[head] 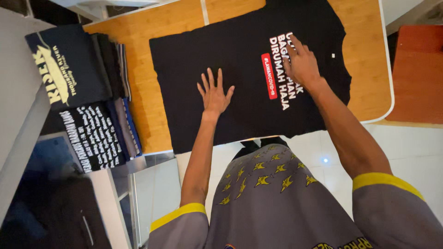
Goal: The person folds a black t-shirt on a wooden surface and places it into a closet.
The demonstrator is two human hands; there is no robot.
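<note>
A black T-shirt (244, 50) with white lettering and a red bar lies spread flat on a wooden table (364, 27). My left hand (215, 94) rests palm down on the shirt's plain lower part, fingers spread. My right hand (301, 64) presses flat on the printed lettering, fingers apart. Neither hand grips anything. The shirt's near edge hangs slightly over the table's front edge.
Two stacks of folded dark printed shirts (76, 64) (99, 133) sit to the left of the table. A reddish-brown surface (417, 74) stands at the right. White tiled floor (406, 152) lies below. A grey shelf edge (18, 106) runs along the left.
</note>
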